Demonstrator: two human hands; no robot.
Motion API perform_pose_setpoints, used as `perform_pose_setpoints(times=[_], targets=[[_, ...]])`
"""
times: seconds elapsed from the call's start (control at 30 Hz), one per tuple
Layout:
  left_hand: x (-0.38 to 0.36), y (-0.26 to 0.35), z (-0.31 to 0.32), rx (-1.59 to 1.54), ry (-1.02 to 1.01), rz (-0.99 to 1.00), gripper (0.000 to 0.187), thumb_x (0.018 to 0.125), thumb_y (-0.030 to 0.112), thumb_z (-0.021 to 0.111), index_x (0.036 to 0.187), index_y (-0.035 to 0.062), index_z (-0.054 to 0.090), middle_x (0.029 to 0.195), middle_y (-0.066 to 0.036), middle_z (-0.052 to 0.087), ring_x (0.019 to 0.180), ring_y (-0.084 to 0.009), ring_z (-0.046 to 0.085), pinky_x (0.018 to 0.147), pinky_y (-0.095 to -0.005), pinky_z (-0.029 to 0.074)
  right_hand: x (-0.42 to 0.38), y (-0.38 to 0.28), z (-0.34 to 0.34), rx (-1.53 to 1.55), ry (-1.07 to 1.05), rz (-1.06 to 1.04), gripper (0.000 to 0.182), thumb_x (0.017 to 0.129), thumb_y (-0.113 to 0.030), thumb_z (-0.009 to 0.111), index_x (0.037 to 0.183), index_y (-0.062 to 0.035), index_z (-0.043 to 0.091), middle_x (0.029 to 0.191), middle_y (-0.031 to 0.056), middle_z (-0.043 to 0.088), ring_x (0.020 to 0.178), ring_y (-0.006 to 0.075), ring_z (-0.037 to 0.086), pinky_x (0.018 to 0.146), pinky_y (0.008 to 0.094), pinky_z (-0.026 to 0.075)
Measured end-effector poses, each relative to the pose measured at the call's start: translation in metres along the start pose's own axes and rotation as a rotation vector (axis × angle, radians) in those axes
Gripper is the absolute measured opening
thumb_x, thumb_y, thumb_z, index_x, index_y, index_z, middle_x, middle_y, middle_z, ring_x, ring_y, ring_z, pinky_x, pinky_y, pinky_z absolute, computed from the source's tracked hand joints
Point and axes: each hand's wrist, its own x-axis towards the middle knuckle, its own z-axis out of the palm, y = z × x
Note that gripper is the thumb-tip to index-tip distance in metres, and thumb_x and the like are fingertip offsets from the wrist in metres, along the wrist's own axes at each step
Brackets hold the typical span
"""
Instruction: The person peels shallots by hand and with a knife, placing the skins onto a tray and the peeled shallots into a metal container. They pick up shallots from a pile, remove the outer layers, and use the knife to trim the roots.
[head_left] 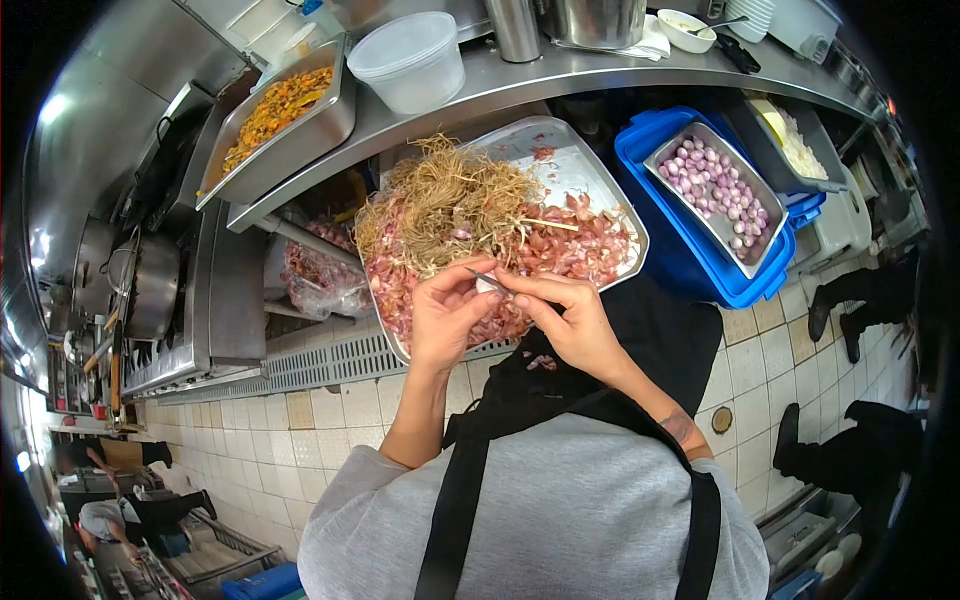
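Note:
Above the near edge of a large metal tray, my two hands meet. My left hand pinches a small pale shallot between thumb and fingers. Closed around a small knife, my right hand has the dark blade against the shallot; its handle is mostly hidden by the fingers. Reddish shallot skins fill much of the tray, with a heap of dry, stringy roots on top. To the right, peeled purple shallots lie in a metal pan on a blue bin.
A steel counter runs across the back, bearing a pan of orange chopped food and a lidded plastic tub. A bag of unpeeled shallots sits low at left. Other people's legs show at right.

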Motion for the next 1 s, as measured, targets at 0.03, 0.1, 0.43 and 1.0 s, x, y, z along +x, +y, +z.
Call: perform_pose_setpoints(times=[0.03,0.1,0.43,1.0], targets=[[0.0,0.0,0.001,-0.008,0.0,-0.001,0.036,0.073,-0.007,0.065,0.109,-0.0052,0.057,0.107,-0.013,0.06,0.094,-0.0154,0.059,0.082,-0.0257,0.049,0.0,0.003,0.0,0.021,0.014,-0.022,0.028,0.087,-0.007,0.055,0.114,-0.0027,0.059,0.077,0.0052,0.061,0.058,0.0073,0.051,0.052,0.0214,0.042],[-0.001,0.0,0.002,-0.035,-0.011,-0.028,0.037,0.073,-0.008,0.065,0.11,-0.005,0.056,0.11,-0.014,0.058,0.097,-0.0168,0.058,0.085,-0.0272,0.048,-0.001,0.001,-0.008,0.38,-0.053,0.256,0.028,0.089,-0.009,0.052,0.116,-0.0026,0.057,0.073,0.0026,0.056,0.055,0.0054,0.045,0.048,0.0191,0.036],[0.008,-0.003,0.006,-0.12,-0.023,-0.074,0.041,0.076,-0.008,0.061,0.115,-0.0048,0.052,0.115,-0.018,0.056,0.102,-0.0201,0.057,0.09,-0.031,0.046,0.0,-0.008,-0.01,0.244,0.065,0.202,0.03,0.087,-0.008,0.053,0.116,-0.0007,0.056,0.108,0.0089,0.063,0.088,0.0094,0.058,0.077,0.0233,0.046],[0.007,0.001,0.006,-0.193,-0.056,-0.078,0.042,0.077,-0.004,0.062,0.117,-0.005,0.05,0.12,-0.016,0.053,0.106,-0.0194,0.055,0.093,-0.0305,0.043,0.0,0.009,-0.014,0.252,0.175,0.294,0.026,0.089,-0.008,0.051,0.113,-0.001,0.059,0.073,-0.0017,0.058,0.057,0.0027,0.042,0.051,0.0188,0.036]])
